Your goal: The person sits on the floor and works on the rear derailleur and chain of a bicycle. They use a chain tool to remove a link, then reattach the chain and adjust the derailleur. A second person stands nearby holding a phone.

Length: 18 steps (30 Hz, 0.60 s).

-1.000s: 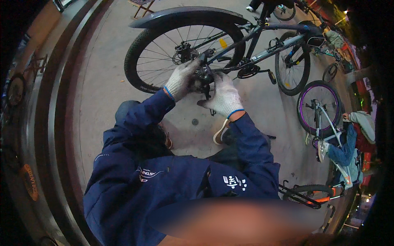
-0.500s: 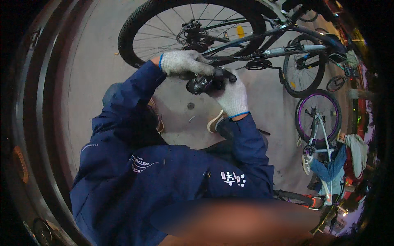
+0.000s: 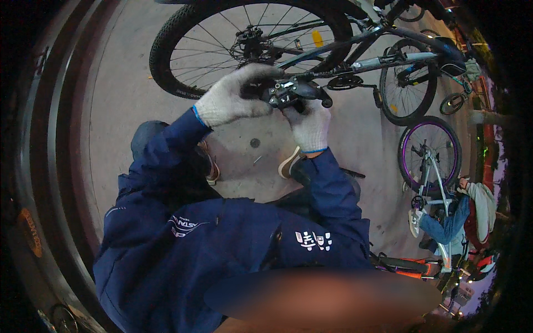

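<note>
I hold a black derailleur (image 3: 288,93) with both hands, below the rear wheel (image 3: 161,55) of a dark bicycle (image 3: 411,59). My left hand (image 3: 233,97), in a white knit glove with a blue cuff, curves round the part's left side, its fingers partly hidden. My right hand (image 3: 307,126), gloved alike, grips it from below, with the fingertips behind it. The wheel's hub (image 3: 250,44) and disc sit just above my left fingers. The bicycle's crank and pedal (image 3: 377,97) are to the right.
At the right a bicycle with a purple-rimmed wheel (image 3: 405,150) lies beside a person in jeans (image 3: 449,225). An orange bicycle (image 3: 416,266) is at the lower right. Dark metal ledges (image 3: 61,139) run down the left. My shoes (image 3: 288,166) rest on the pavement (image 3: 122,83).
The derailleur has turned to lie more sideways and has risen since the last half second. My left hand has come round to its left side; my right hand has moved slightly up.
</note>
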{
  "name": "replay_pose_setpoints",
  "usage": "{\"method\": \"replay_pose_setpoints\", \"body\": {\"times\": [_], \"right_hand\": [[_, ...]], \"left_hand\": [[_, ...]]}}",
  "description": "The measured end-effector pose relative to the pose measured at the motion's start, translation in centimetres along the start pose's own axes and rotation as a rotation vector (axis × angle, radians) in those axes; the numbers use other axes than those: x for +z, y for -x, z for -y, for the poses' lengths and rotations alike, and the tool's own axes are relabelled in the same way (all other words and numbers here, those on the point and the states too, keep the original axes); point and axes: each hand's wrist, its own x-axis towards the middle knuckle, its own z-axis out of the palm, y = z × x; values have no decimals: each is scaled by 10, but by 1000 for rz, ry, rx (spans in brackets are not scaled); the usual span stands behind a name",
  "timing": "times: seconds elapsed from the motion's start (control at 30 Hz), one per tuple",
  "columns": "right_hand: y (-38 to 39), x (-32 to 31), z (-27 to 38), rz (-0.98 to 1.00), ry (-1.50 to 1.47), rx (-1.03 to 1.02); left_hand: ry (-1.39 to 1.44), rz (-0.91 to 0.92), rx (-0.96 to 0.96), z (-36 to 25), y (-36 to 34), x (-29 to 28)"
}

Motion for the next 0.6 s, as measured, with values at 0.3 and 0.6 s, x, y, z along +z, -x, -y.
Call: {"method": "replay_pose_setpoints", "body": {"times": [0.3, 0.6], "right_hand": [[-47, -27, -32, 80, -149, 155], [-118, -75, -92, 57, -460, 506]], "left_hand": [[119, -221, -170, 33, -40, 32], [120, -250, -246, 50, -112, 42]]}}
